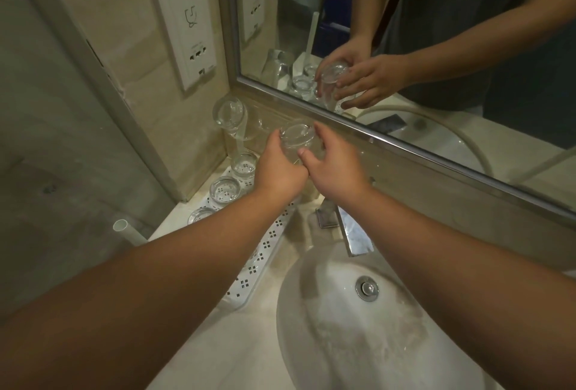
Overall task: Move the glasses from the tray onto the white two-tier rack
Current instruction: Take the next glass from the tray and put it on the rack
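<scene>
Both hands hold one clear glass [297, 138], upside down, near the wall under the mirror. My left hand [279, 165] grips its left side, and my right hand [333, 168] grips its right side with the thumb in front. Another upturned glass [227, 112] sits high on the white rack [239, 143] at the back left. Three more glasses [225, 189] stand upside down on the white perforated tray [265, 246] along the counter's left side. The rack's lower part is hidden behind my hands.
A white basin [358, 327] with a metal drain lies at the lower right, and a chrome tap [352, 233] stands behind it. The mirror [405, 46] runs along the back wall. A socket panel [187, 25] is on the left wall. A white tube [124, 229] stands by the counter's left edge.
</scene>
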Tool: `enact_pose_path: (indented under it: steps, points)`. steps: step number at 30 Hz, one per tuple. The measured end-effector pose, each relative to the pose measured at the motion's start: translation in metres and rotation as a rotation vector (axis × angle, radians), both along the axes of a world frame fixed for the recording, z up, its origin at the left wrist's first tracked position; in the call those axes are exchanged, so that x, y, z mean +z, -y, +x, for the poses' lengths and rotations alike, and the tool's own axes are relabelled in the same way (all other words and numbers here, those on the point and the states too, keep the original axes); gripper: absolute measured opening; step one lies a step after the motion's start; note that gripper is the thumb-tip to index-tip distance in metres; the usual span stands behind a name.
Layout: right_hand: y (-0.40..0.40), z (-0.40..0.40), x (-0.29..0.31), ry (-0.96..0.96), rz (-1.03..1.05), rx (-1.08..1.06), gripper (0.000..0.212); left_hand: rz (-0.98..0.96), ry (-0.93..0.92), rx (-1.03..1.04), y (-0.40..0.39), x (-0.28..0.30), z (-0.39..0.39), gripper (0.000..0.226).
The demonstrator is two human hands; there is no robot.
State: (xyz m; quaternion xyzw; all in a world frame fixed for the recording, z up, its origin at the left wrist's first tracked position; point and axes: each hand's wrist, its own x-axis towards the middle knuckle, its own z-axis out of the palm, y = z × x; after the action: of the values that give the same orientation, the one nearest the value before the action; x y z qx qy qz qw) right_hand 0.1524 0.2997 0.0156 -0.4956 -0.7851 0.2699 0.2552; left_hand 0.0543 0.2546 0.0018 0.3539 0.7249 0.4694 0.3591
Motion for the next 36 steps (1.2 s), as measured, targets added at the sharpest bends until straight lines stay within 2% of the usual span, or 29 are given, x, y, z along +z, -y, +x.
enact_pose_path:
  steps: [7, 23, 26, 30, 33, 36]
  points:
    - [0.004, -0.001, 0.014, -0.013, 0.032, 0.024, 0.055, 0.085, 0.031, -0.001, 0.007, 0.012, -0.003, 0.064]
    - [0.055, 0.018, 0.077, -0.208, 0.096, 0.004, 0.051, 0.358, 0.023, -0.053, 0.052, 0.066, 0.008, 0.07]
    - [0.073, 0.029, 0.084, -0.238, 0.089, -0.009, 0.046, 0.382, 0.048, -0.088, 0.069, 0.07, 0.016, 0.081]
    - [0.094, 0.043, 0.089, -0.181, 0.084, -0.007, 0.062, 0.406, 0.118, -0.082, 0.093, 0.065, 0.032, 0.085]
    - [0.106, 0.054, 0.091, -0.093, 0.085, -0.039, 0.082, 0.372, 0.06, -0.093, 0.11, 0.057, 0.046, 0.09]
    - [0.116, 0.064, 0.088, -0.039, 0.079, -0.058, 0.075, 0.348, -0.004, -0.086, 0.128, 0.044, 0.057, 0.09]
